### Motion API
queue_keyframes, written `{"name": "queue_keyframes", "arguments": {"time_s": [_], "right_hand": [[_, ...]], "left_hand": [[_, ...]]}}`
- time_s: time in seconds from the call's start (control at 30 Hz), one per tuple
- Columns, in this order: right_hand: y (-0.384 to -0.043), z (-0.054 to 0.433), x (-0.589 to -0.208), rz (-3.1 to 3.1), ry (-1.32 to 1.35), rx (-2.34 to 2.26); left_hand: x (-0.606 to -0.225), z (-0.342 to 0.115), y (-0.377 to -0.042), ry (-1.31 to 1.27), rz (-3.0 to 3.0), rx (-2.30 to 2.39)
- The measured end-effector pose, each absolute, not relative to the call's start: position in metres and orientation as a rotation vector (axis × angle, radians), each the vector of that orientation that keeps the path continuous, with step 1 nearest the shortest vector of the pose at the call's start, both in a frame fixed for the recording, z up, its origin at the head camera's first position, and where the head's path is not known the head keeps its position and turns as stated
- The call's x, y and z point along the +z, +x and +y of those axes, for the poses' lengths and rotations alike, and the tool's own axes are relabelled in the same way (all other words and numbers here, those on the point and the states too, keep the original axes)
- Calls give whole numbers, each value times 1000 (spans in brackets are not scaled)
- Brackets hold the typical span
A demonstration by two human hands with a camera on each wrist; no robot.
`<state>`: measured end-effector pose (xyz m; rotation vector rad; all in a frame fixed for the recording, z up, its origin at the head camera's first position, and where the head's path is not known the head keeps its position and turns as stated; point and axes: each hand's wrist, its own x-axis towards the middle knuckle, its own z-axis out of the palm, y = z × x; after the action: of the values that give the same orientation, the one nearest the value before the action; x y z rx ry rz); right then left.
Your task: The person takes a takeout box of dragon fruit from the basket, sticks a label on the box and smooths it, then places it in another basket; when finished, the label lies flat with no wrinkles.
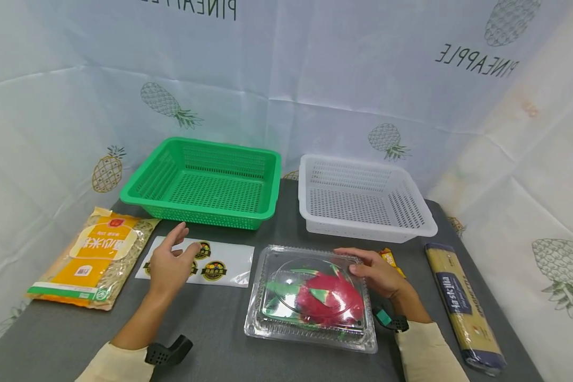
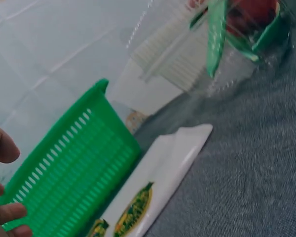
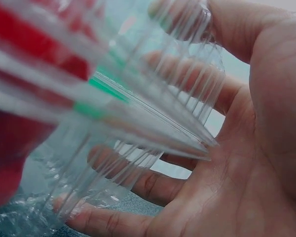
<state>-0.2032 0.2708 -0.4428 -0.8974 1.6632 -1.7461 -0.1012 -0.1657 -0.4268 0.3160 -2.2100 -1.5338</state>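
My right hand (image 1: 374, 271) grips the right edge of a clear plastic clamshell box (image 1: 262, 318), its thumb over the lid. Inside the box lies a red dragon fruit (image 1: 331, 297) with green scales. In the right wrist view, fingers (image 3: 153, 185) wrap beneath the ribbed side of the box, and its rim meets the palm. My left hand (image 1: 169, 262) hovers over a white sheet of stickers (image 1: 241, 260), fingers loosely bent and holding nothing. Round black-and-gold stickers (image 1: 214, 270) show on the sheet, partly hidden by that hand.
A green basket (image 1: 200, 212) stands at the back left, a white basket (image 1: 363, 231) at the back right. A bag of grain (image 1: 93, 260) lies far left. On the right are a pasta pack (image 1: 463, 307) and a small yellow packet (image 1: 389, 258), partly hidden by the right hand.
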Motion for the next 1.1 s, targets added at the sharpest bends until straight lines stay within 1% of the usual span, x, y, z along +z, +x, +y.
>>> {"name": "queue_keyframes", "arguments": {"time_s": [0.47,0.63,0.83,0.97,1.1], "right_hand": [[-202,270,-441,1644,-858,-1742],[-202,269,-441,1644,-868,-1741],[-202,271,-442,1652,-876,-1742],[-203,271,-442,1661,-871,-1740],[-203,270,-442,1673,-851,-1728]], "left_hand": [[-452,-178,-125,366,-2466,-1317],[-464,-178,-127,387,-2442,-1256],[-478,-176,-130,327,-2334,-1139],[-483,-174,-131,307,-2309,-1102],[-485,-174,-131,348,-2325,-1119]]}}
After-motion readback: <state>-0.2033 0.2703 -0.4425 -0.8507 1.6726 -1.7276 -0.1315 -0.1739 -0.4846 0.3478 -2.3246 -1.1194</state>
